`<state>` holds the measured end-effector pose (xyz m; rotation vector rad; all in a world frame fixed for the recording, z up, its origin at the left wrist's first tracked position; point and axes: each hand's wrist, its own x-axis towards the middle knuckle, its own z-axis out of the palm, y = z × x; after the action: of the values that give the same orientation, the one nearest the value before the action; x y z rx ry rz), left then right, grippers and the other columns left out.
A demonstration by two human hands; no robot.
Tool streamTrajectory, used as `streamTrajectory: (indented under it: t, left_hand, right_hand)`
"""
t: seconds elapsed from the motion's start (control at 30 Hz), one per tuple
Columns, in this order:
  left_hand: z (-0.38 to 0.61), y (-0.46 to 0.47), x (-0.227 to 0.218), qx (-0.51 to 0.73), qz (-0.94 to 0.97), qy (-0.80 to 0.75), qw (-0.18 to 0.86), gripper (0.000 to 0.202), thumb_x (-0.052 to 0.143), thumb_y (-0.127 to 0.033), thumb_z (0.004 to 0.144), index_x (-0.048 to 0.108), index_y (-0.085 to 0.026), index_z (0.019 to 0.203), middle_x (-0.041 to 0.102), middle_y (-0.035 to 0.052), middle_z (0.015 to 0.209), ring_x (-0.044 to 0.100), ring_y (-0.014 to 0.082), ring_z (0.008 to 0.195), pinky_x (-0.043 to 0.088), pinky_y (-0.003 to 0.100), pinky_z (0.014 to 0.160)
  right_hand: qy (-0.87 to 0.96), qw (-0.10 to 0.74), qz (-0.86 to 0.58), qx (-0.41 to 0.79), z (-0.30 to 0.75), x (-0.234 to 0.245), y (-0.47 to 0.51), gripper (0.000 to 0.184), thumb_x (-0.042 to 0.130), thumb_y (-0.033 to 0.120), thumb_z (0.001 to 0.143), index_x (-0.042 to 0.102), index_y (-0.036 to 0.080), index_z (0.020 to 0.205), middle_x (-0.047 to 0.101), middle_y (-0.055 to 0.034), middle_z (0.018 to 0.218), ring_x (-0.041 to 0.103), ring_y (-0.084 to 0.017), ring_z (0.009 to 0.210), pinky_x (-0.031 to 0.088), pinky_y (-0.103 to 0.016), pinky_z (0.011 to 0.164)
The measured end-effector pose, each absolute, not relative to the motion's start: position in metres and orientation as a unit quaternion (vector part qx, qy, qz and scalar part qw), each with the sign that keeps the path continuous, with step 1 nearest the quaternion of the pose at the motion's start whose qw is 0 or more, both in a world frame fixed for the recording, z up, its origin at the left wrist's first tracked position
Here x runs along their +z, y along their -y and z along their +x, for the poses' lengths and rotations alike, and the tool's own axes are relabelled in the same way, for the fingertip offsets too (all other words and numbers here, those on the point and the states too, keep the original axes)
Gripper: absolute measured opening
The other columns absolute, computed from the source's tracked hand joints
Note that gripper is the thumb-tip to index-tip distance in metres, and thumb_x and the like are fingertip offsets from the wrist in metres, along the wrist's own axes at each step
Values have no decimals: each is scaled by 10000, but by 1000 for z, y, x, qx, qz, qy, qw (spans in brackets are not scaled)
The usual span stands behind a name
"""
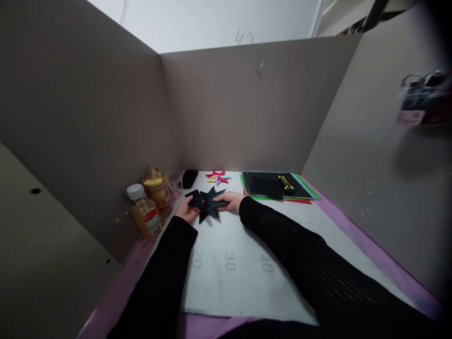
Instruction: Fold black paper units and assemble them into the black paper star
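1. Along the near edge, a strip of purple-topped counter (212, 325), with a pale mat (229, 292) laid over it, printed 20, 30 and 40; stretched in from the bottom, a left black sleeve (162, 268) and a right black sleeve (300, 249).
2. Farther in, at left, a bottle (150, 216) with a white lid, and just behind it a yellow-topped container (157, 192).
3. Level with these, the left hand (187, 210), thumb and fingers pinched on a black folded piece (195, 198); piece right up against a black paper star (211, 205), joined or separate impossible to tell.
4. Opposite, the right hand (232, 201), drawn close on one point of the star. Star between both hands, over the mat; resting or lifted, cannot tell.
5. Step in hand, by judgement: fitting or adjusting the folded piece against the star. For the next move, likely needed: a steady right-hand hold and careful left-hand alignment, without crushing any points.
6. Beyond, a dark object (189, 179), a multicoloured paper star (221, 179), and, to the right, a stack of sheets (303, 190) bearing a yellow-and-black cutter (286, 184).
7. Farthest back, a grey panel (264, 113).
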<state>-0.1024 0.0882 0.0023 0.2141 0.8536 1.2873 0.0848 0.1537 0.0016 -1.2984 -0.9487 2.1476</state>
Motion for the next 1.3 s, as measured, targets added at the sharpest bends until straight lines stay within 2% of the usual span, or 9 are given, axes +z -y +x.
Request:
streamTrajectory:
  t: [0.27,0.43,0.57,0.7,0.8,0.9,1.03,1.13,1.3]
  left_hand:
    - [-90,-77,11,573,121,-382,714,180,450,-210,876,578,-117,962,667,72,729,662,169,620,539,265,542]
    - [-87,-60,47,582,183,-297,734,210,455,-225,878,601,-101,963,691,95,836,672,190,753,551,292,638]
    - [-82,-48,76,670,201,-232,676,142,496,-215,863,625,-159,888,695,33,766,657,131,685,533,239,652]
    - [-62,-39,76,704,278,-282,590,80,624,-166,756,621,-156,836,692,12,769,638,119,665,510,213,615]
    - [-38,-30,67,667,354,-345,557,203,725,-176,635,603,-144,795,664,-8,691,606,106,600,466,181,547]
    - [-17,-18,64,655,362,-390,537,403,759,-185,568,567,-167,922,659,-9,721,614,122,623,468,201,567]
    - [-4,-9,62,650,371,-426,509,696,752,-190,578,421,-225,1189,659,-1,729,623,145,610,477,226,552]
    - [-3,-6,56,626,402,-426,514,774,748,-216,601,353,-231,1266,671,29,767,629,158,615,487,235,537]
    - [-1,-3,46,612,438,-406,518,484,760,-280,591,557,-146,1009,673,44,746,629,159,629,490,233,556]
  right_hand:
    - [346,309,-478,746,81,2,-122,146,668,55,702,581,126,796,669,-23,675,627,-112,565,548,-233,567]
    - [336,406,-451,720,96,5,-94,121,639,48,704,602,142,772,675,-3,679,637,-109,583,552,-236,601]
    - [318,477,-430,697,129,11,-68,91,644,99,708,609,164,762,692,-2,714,649,-118,618,544,-223,604]
    - [324,541,-409,659,171,19,-37,125,690,167,669,643,160,784,708,-22,755,656,-145,650,538,-239,622]
    - [336,573,-407,627,198,22,-17,193,746,223,599,662,150,756,712,-49,741,663,-196,664,539,-293,633]
    - [349,595,-404,601,217,23,-3,262,763,282,580,668,151,787,716,-68,782,669,-233,712,536,-332,659]
    - [380,611,-398,569,226,26,7,330,760,317,590,663,151,859,712,-87,883,666,-258,802,532,-355,705]
    - [378,622,-391,563,226,26,12,368,765,307,586,660,153,903,706,-88,922,660,-264,844,524,-370,748]
    - [390,638,-385,541,223,25,13,364,766,292,585,664,156,907,696,-85,966,639,-260,914,496,-385,818]
